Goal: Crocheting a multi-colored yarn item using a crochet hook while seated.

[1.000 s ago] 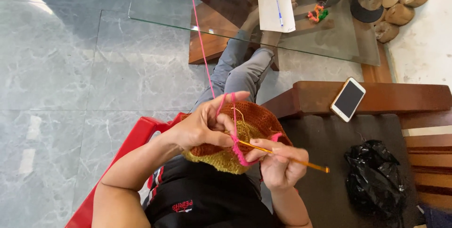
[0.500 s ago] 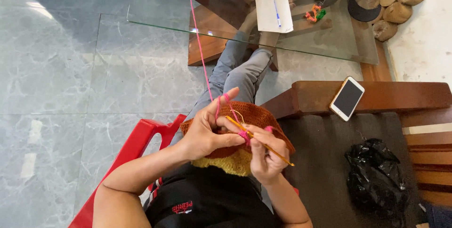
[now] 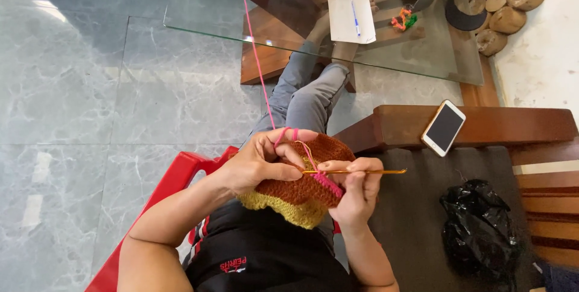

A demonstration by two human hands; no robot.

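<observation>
Crochet piece [image 3: 301,192] — nubby brown/yellow wool; left hand [image 3: 259,162] grips, right hand [image 3: 356,192] w/ thin hook [image 3: 356,172].

One camera, worn on the head, looks steeply down from close above at the lap, both hands and knees, with the glass table [image 3: 199,20] along the upper edge.

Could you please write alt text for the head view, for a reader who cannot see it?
Seen from above, a seated person crochets a brown and yellow piece: the right hand holds a golden hook, and the left hand guides pink yarn. A phone lies on a wooden armrest nearby.
</observation>
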